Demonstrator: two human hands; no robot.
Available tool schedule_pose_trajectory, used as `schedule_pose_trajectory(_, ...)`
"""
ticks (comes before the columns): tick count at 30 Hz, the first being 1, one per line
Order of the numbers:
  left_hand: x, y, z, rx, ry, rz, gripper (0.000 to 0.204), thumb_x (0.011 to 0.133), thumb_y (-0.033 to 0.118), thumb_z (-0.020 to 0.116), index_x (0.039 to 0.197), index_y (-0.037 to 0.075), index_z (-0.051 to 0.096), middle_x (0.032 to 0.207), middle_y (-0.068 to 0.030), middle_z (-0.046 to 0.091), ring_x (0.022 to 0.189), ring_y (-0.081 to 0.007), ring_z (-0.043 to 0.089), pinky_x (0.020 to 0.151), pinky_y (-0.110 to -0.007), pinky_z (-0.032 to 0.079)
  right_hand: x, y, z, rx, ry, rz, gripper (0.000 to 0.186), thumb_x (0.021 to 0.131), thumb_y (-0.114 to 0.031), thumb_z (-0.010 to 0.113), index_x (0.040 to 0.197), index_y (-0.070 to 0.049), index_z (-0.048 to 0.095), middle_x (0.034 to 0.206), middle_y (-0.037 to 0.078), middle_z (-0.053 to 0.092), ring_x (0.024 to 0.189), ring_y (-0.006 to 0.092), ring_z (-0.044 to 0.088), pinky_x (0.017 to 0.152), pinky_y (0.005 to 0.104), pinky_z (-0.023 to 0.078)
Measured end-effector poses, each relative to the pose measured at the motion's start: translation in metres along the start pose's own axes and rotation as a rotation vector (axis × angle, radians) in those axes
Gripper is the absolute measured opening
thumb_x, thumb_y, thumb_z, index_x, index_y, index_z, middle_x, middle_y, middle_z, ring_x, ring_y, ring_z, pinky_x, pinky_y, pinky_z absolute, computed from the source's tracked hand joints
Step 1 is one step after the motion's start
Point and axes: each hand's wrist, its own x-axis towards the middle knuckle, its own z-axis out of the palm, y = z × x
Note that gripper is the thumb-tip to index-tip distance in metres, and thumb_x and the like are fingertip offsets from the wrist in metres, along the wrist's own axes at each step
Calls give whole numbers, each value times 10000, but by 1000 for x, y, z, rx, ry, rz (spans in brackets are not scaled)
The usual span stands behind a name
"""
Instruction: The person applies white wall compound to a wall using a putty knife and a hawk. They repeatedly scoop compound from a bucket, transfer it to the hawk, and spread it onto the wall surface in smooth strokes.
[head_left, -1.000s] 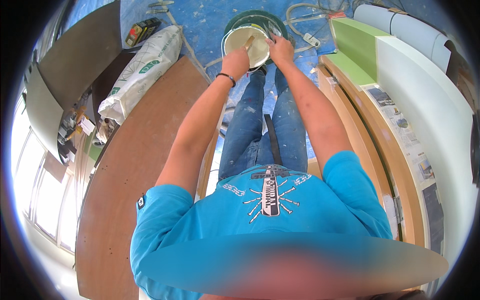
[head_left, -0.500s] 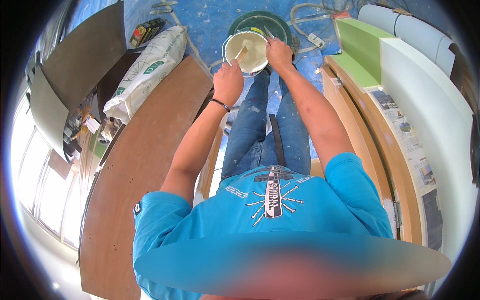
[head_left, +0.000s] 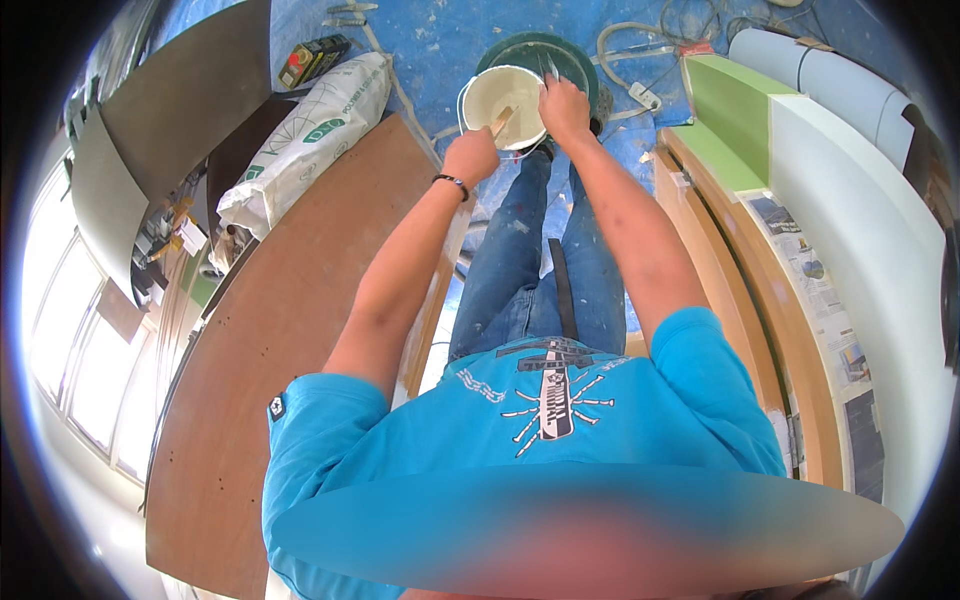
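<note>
A white bucket with a wire handle and pale cream stuff inside stands tilted beyond my knees, in front of a dark green round tub. My left hand is closed round the near end of a flat wooden stick, whose far end reaches into the bucket. At the bucket's right rim, my right hand is closed on a thin grey metal blade that sticks out past the fingers. Whether that hand also grips the rim is hidden.
A long brown board and a white printed sack lie on my left. Wooden edging and a green and white panel run along my right. A white power strip with cables lies on the blue floor sheet.
The wooden stick and my left hand have moved right, and the stick's end sits lower in the bucket's opening. My right hand stays at the rim. The whole view has shifted slightly.
</note>
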Motion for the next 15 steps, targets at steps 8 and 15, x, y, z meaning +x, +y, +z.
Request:
schedule_pose_trajectory(8, -50, 13, -33, 99, 15, -50, 405, 858, 101, 574, 1248, 101, 683, 970, -217, 730, 906, -390, 726, 776, -497, 585, -7, 29, 0, -103, -79, -145, 305, 964, -191, 521, 1184, -42, 670, 1104, 193, 702, 888, 424, 713, 797, 522, 586)
schedule_pose_trajectory(15, -34, 27, -6, 139, 348, 114, 267, 911, 107, 579, 1160, 37, 644, 955, -203, 664, 778, -362, 722, 660, -450, 588, -8, 38, -16, -187, 7, -186, 249, 959, -141, 515, 1113, -23, 672, 1091, 159, 708, 883, 386, 736, 780, 481, 606)
